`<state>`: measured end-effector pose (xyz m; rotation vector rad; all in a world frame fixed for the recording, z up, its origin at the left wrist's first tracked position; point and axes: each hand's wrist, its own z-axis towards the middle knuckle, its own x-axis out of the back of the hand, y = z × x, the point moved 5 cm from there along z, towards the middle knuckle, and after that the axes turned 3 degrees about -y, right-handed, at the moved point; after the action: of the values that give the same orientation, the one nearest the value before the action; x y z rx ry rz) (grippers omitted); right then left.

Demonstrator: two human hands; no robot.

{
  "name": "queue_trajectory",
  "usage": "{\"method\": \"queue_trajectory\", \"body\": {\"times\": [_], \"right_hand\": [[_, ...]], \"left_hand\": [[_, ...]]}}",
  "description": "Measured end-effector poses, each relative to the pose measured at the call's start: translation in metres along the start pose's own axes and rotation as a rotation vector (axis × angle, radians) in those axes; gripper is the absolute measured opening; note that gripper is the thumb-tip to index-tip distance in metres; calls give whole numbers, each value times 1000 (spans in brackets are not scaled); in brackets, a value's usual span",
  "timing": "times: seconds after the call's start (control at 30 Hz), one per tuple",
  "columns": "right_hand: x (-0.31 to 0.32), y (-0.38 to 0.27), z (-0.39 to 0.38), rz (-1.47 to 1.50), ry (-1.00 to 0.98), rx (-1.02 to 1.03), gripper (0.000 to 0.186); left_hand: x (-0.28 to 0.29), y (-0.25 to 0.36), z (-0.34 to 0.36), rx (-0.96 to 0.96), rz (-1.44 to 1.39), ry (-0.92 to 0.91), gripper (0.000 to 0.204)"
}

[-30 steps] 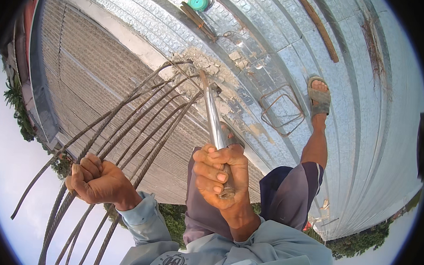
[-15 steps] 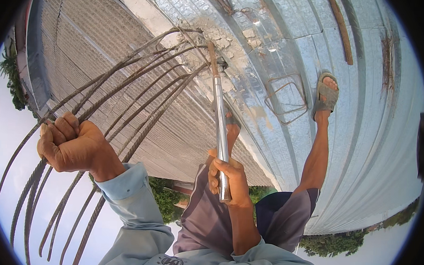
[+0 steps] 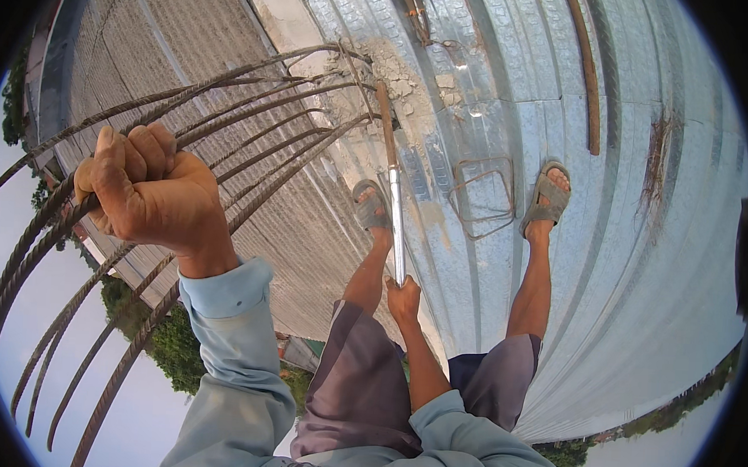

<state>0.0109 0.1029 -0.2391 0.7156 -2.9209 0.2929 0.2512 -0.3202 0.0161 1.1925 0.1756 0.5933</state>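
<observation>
My left hand [image 3: 146, 190], at the left, is closed around a dark ribbed rebar [image 3: 50, 238] among several long rebars that curve out from a broken concrete patch [image 3: 397, 84]. My right hand [image 3: 404, 300], low in the middle between my legs, grips the near end of a long metal bar. That bar has a shiny chrome tube [image 3: 396, 222] as its near part and a rusty brown far part [image 3: 387, 134]. Its far tip is beside the roots of the rebars; whether it hooks onto one I cannot tell.
I stand on pale corrugated metal sheets [image 3: 504, 122], with a browner corrugated roof [image 3: 173, 49] to the left. A bent wire rectangle [image 3: 482, 198] lies between my sandalled feet. Farther right are a rusty rod [image 3: 587, 76] and thin wires [image 3: 657, 162]. Trees [image 3: 177, 346] show beyond the edge.
My right hand has moved down and away from me with the bar's near end. My left hand, still on the rebar, sits higher and farther right in the picture. The view has shifted too.
</observation>
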Motion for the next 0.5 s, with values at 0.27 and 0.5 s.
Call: {"method": "queue_trajectory", "body": {"times": [0.27, 0.5], "right_hand": [[11, 12, 11, -8, 51, 55, 39], [5, 7, 11, -31, 7, 46, 40]], "left_hand": [[2, 8, -6, 88, 70, 47, 45], [6, 11, -7, 119, 43, -63, 42]]}}
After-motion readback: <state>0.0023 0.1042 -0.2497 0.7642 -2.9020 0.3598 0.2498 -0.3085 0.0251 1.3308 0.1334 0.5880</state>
